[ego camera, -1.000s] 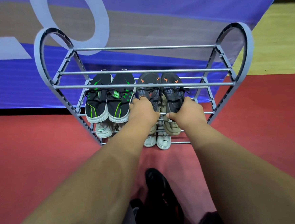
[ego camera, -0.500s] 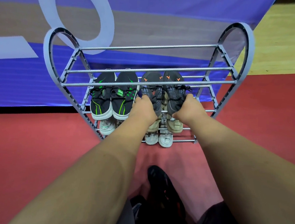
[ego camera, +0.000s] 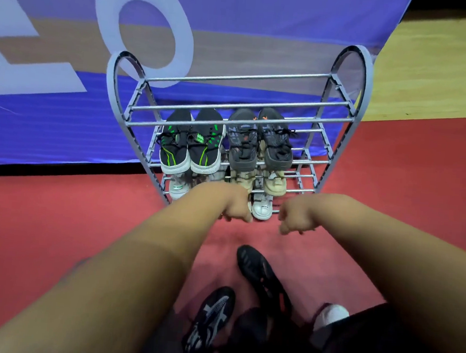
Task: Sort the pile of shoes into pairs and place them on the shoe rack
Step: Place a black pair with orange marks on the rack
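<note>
Both hands hang in front of the shoe rack [ego camera: 234, 77], left hand [ego camera: 236, 204] and right hand [ego camera: 295, 217], fingers loosely curled downward and holding nothing. On the rack's middle shelf a black-and-green pair [ego camera: 189, 145] sits beside a grey-and-orange pair [ego camera: 259, 142]. A beige pair [ego camera: 274, 182] and a white pair [ego camera: 261, 206] sit on the lower shelves. Two dark shoes [ego camera: 263, 276] lie on the red floor [ego camera: 55, 218] nearer the person.
</note>
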Tool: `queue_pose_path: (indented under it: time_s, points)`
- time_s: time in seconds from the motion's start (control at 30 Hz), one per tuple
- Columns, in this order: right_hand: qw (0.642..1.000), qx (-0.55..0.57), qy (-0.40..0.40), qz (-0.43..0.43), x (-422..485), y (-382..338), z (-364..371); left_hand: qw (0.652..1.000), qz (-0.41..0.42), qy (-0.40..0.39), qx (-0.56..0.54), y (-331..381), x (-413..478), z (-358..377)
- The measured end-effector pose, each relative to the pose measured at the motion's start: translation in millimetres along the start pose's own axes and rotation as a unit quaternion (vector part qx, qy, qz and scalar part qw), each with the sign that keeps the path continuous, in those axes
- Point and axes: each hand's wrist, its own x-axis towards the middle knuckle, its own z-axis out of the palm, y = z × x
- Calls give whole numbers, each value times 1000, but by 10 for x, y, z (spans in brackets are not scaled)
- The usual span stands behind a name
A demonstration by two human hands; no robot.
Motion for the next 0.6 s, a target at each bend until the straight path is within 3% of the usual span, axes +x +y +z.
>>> queue_pose_path:
  time_s: [0.07,0.1,0.17,0.27,0.43,0.6]
  points:
    - [998,-22,-50,26,-25,-7,146,991,-29,-126,-29,30,-56,190]
    - [998,-13,-51,45,-33,-1,195,987,-47,-150,-42,47,-57,267]
    - [997,22,-13,73,42,22,376,986,-65,-143,-58,62,-2,505]
    - [990,103,49,83,228,-2,787,995,-53,-54,-67,80,82,981]
    - [989,113,-20,90,672,-87,1677,980,-131,-59,-141,-218,181,2001]
    - [976,170,-80,108,875,-121,2250,968,-200,-84,-125,-714,176,3027]
